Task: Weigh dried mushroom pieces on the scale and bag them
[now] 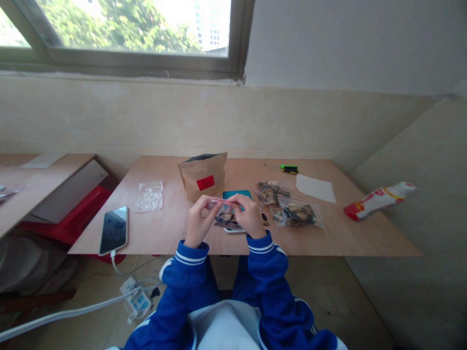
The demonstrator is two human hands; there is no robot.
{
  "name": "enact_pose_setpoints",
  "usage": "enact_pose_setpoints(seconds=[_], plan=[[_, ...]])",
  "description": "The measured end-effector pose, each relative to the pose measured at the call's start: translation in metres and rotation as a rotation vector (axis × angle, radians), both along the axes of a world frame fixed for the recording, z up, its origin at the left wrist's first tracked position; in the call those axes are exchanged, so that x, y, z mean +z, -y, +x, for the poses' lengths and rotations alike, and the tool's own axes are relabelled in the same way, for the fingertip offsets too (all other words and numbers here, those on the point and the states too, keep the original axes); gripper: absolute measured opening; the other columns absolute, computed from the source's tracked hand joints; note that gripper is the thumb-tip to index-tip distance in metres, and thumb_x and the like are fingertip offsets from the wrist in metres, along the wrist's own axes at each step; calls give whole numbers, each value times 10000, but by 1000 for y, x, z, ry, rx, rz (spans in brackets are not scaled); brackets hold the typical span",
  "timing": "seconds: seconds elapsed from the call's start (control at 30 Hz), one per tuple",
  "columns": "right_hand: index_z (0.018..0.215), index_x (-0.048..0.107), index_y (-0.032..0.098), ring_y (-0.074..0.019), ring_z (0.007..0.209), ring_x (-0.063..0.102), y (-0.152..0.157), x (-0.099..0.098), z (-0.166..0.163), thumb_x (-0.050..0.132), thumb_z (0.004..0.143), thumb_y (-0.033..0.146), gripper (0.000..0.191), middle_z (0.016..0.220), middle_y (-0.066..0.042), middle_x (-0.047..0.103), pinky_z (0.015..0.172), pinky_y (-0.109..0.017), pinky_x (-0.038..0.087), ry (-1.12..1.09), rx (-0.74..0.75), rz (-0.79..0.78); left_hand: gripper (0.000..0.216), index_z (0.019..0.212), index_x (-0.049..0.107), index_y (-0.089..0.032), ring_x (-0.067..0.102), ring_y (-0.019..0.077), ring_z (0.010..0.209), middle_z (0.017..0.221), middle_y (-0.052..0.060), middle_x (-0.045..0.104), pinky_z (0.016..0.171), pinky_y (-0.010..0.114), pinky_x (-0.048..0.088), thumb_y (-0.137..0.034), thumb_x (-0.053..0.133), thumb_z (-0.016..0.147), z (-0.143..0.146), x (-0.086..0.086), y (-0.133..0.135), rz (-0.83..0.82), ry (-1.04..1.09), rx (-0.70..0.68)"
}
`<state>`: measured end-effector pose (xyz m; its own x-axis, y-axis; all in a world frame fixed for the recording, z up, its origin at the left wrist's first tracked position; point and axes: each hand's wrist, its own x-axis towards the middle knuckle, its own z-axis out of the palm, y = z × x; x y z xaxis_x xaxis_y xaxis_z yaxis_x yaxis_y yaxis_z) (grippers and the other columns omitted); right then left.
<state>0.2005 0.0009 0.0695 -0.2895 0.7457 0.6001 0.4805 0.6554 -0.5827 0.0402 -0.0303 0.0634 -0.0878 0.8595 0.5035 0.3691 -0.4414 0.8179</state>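
My left hand (198,218) and my right hand (249,214) pinch the red zip strip along the top of a small clear bag (226,216) with dark pieces inside. I hold the bag just above the near edge of the wooden table (164,228), over a small teal scale (237,195). Both hands have their fingers pressed together on the bag's top edge. A brown paper pouch (203,176) with a red label stands right behind my hands.
Two filled clear bags (296,212) (270,192) lie to the right. Empty clear bags (150,196) and a phone (114,229) on a cable lie to the left. A white sheet (315,188), a green tool (289,168) and a red-white bottle (377,199) sit further right.
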Motion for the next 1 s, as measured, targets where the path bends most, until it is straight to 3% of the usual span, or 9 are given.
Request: enact_pose_setpoints(seconds=[0.1, 0.2, 0.37, 0.8, 1.0], plan=[[962, 649, 238, -212, 822, 643, 4, 5, -1, 532, 926, 285, 131, 842, -23, 722, 793, -342, 444, 1, 44, -26, 132, 884, 668, -208, 576, 148, 762, 829, 22, 642, 690, 265, 439, -322, 602, 876, -2, -2, -2, 37, -9, 63], [1108, 613, 249, -214, 906, 661, 5, 7, -3, 573, 912, 357, 227, 940, -22, 733, 857, -353, 438, -28, 60, -86, 124, 887, 672, -213, 573, 151, 797, 846, 20, 631, 703, 266, 434, -315, 604, 876, -4, -4, -3, 72, -23, 74], [894, 660, 242, -224, 921, 638, 0, 2, -7, 578, 913, 312, 110, 937, -37, 732, 855, -360, 428, -33, 7, 2, 125, 878, 669, -209, 588, 161, 828, 864, 30, 648, 710, 273, 442, -312, 598, 879, -3, -5, -2, 69, -21, 64], [710, 608, 216, -204, 753, 583, -1, -6, -10, 496, 858, 68, 237, 706, -12, 668, 744, -332, 362, 18, -142, 90, 140, 888, 626, -197, 613, 149, 824, 865, 22, 650, 740, 265, 463, -328, 578, 894, 10, -9, -4, -4, -40, 76], [846, 646, 220, -205, 810, 618, -6, -10, -8, 564, 913, 227, 106, 817, -20, 705, 761, -322, 408, 32, -18, -50, 167, 896, 603, -194, 623, 148, 800, 846, 19, 642, 728, 264, 476, -358, 571, 892, 9, -16, -9, -38, 3, 148]])
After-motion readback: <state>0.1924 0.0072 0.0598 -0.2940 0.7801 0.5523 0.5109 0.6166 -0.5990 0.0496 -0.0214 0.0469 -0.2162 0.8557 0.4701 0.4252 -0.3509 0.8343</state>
